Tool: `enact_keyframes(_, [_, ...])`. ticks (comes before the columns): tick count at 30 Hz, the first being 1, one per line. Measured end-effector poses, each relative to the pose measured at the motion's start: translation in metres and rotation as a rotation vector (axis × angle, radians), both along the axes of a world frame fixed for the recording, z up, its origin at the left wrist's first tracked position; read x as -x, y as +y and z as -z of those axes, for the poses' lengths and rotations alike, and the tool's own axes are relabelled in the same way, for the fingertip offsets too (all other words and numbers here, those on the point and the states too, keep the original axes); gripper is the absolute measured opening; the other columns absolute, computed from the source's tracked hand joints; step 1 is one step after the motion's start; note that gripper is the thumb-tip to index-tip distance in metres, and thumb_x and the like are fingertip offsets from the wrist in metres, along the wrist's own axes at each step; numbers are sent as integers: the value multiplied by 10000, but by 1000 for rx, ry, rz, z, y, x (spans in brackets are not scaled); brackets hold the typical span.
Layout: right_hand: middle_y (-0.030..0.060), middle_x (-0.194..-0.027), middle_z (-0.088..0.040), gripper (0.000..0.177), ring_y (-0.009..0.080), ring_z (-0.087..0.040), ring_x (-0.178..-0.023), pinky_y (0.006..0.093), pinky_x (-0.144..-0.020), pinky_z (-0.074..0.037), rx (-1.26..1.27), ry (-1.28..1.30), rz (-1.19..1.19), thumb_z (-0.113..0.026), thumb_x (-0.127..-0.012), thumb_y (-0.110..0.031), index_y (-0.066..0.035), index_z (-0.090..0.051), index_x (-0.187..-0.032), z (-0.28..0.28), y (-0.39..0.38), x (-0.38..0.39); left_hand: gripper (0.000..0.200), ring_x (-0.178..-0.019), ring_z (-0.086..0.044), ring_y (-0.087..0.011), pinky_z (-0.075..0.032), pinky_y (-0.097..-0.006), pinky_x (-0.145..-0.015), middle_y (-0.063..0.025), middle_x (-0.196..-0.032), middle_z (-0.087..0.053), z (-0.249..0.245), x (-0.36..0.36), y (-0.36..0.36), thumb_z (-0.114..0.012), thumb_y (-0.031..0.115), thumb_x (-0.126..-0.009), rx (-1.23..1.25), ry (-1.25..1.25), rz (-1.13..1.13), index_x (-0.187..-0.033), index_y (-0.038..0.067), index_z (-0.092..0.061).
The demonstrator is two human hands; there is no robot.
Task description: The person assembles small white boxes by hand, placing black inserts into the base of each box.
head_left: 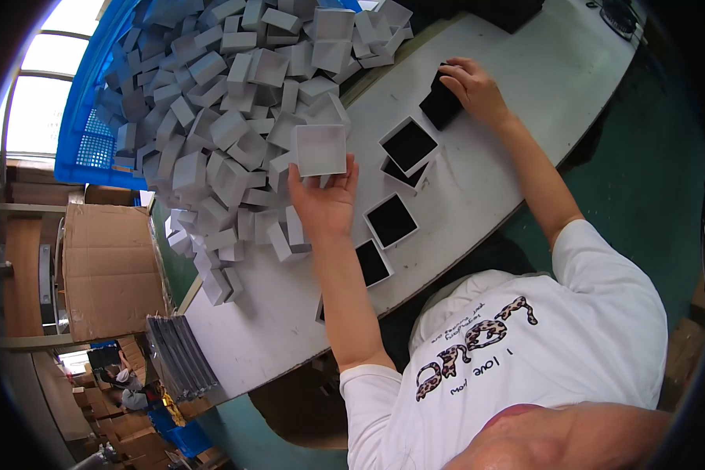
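My left hand (326, 202) holds up a white open box (321, 150), its pale inside showing; the fingers are curled at the lower edge. Beside that hand a large heap of white and grey boxes (247, 145) spreads over the table. My right hand (475, 88) rests on a stack of black square pads (442, 108), fingers bent over the upper part. Between the hands lie white boxes with black inserts: one box (410, 146) overlaps another, a second box (391, 220) sits nearer my body, and a third box (374, 263) is partly covered by my left forearm.
A blue plastic crate (94, 149) stands behind the heap. Grey flat sheets (182, 358) are stacked by the table (274, 329) at the left, near a cardboard box (113, 270). A dark object (497, 12) lies at the far edge. Another person (131, 389) is in the background.
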State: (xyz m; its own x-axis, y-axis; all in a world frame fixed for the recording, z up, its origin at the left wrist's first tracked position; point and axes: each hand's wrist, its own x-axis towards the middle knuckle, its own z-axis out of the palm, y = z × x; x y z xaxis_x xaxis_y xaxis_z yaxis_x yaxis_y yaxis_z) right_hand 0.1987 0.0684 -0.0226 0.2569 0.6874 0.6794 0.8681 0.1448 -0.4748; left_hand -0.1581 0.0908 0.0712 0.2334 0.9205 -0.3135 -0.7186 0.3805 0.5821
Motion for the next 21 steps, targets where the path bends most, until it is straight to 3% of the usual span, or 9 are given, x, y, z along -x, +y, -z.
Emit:
enact_keyframes(1, [138, -1321, -677, 334, 337, -669, -1153, 433, -964, -553, 37, -37, -15, -678, -1023, -385, -118, -745, -1212, 0, -1, 4, 774, -1278, -555, -501, -454, -613, -1153, -282, -1416, -457, -1, 1, -10, -744, 342, -955, 146, -197, 59, -1469, -62, -331])
enact_keyframes(2, [132, -1411, -626, 296, 329, -657, -1184, 436, -1022, -526, -41, -91, -27, -709, -1000, -391, -133, -776, -1130, -1, -2, 6, 783, -1286, -545, -511, -452, -627, -1149, -285, -1419, -451, 2, 0, -18, -737, 347, -958, 157, -254, 42, -1479, -59, -315])
enact_keyframes(5, [123, -1483, -580, 302, 345, -575, -1325, 496, -1093, -469, -83, -120, -166, -789, -915, -355, -145, -743, -1127, -20, -15, 11, 801, -1307, -525, -526, -447, -655, -1144, -292, -1426, -441, 13, -6, -41, -721, 368, -966, 138, -394, -2, -1497, -52, -293])
enact_keyframes(8, [111, -1546, -531, 374, 347, -456, -1446, 556, -1171, -364, 263, -172, -311, -822, -790, -230, -126, -670, -1115, -29, -33, 15, 800, -1320, -518, -521, -435, -657, -1155, -303, -1430, -443, 15, -3, -65, -717, 399, -969, 91, -445, 3, -1494, -52, -316])
enact_keyframes(11, [107, -1550, -528, 437, 361, -406, -1486, 579, -1189, -327, 421, -305, -315, -811, -723, -195, -112, -611, -1103, -22, -35, 14, 794, -1346, -500, -532, -424, -655, -1172, -326, -1437, -439, 15, 4, -80, -720, 412, -970, 149, -463, 96, -1489, -53, -339])
enact_keyframes(12, [114, -1544, -530, 434, 368, -388, -1498, 541, -1220, -299, 447, -291, -305, -819, -723, -189, -102, -599, -1087, -28, -35, 16, 787, -1358, -491, -535, -426, -650, -1174, -334, -1438, -436, 20, 8, -82, -720, 414, -971, 150, -461, 125, -1484, -55, -349])
enact_keyframes(15, [131, -1525, -542, 470, 359, -458, -1446, 507, -1192, -364, 371, -224, -290, -834, -741, -201, -100, -612, -1143, -29, -30, 16, 753, -1379, -477, -534, -430, -633, -1180, -349, -1437, -431, 25, 7, -90, -702, 423, -988, 171, -465, 119, -1467, -59, -378])
enact_keyframes(18, [144, -1531, -532, 510, 352, -509, -1399, 480, -1151, -424, 149, 245, -432, -862, -777, -146, -100, -660, -1243, -52, -40, 35, 717, -1384, -470, -524, -431, -612, -1185, -345, -1450, -424, 23, -4, -100, -662, 427, -1020, 123, -482, 136, -1475, -55, -389])
enact_keyframes(21, [150, -1542, -521, 592, 363, -562, -1328, 476, -1099, -476, 25, 195, -759, -886, -805, -163, -129, -683, -1361, -79, -56, 77, 672, -1413, -439, -508, -395, -608, -1212, -322, -1487, -413, 24, -18, -111, -612, 404, -1058, 20, -483, 221, -1510, -35, -378])
